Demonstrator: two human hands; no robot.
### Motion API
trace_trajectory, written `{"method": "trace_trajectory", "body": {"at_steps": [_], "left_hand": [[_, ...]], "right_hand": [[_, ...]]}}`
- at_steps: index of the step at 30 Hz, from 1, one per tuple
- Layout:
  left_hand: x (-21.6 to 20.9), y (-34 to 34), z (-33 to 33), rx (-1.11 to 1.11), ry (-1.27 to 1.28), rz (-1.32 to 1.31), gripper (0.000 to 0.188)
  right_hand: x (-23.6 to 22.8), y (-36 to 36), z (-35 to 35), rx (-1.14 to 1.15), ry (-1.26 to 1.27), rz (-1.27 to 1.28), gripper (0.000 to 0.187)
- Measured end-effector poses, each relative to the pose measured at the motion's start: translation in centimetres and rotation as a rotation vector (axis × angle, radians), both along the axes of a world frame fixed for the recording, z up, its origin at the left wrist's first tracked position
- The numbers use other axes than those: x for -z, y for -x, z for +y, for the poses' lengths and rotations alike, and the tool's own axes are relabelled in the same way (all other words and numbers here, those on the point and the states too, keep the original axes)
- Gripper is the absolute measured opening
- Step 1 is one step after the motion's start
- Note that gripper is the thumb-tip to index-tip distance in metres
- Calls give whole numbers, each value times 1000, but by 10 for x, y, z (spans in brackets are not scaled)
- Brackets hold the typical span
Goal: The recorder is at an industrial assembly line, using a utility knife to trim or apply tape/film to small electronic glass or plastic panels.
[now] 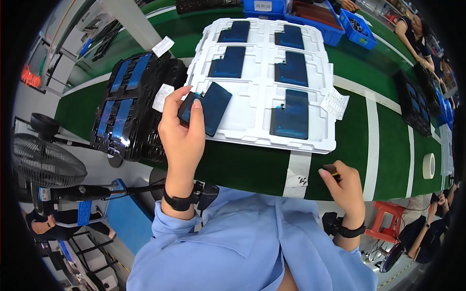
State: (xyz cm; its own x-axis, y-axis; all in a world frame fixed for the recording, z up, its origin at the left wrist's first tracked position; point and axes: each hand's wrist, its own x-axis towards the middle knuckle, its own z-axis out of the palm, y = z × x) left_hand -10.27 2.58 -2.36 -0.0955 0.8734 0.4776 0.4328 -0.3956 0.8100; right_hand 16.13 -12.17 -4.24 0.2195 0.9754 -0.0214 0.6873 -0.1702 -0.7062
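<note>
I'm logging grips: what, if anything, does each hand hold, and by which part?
The left hand holds a blue pack by its shorter left side; the right hand pinches a small dark piece, its gripped part unclear.

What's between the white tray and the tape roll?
Head view: green mat, crossed by a wide white strip and a narrower one, between the white tray and tape roll.

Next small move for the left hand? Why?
Probably square up the battery and lower it into the tray's near-left pocket: the left hand holds it askew over that pocket's left side, which otherwise looks bare, while the other five are filled.
</note>
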Motion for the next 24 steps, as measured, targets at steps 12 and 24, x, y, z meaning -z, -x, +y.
{"method": "trace_trajectory", "body": {"at_steps": [12, 24], "left_hand": [[3, -9, -1, -181, -231, 652, 33], [-14, 10, -1, -117, -112, 760, 42]], "right_hand": [[2, -2, -13, -5, -81, 22, 19], [-8, -5, -8, 28, -141, 122, 17]]}}
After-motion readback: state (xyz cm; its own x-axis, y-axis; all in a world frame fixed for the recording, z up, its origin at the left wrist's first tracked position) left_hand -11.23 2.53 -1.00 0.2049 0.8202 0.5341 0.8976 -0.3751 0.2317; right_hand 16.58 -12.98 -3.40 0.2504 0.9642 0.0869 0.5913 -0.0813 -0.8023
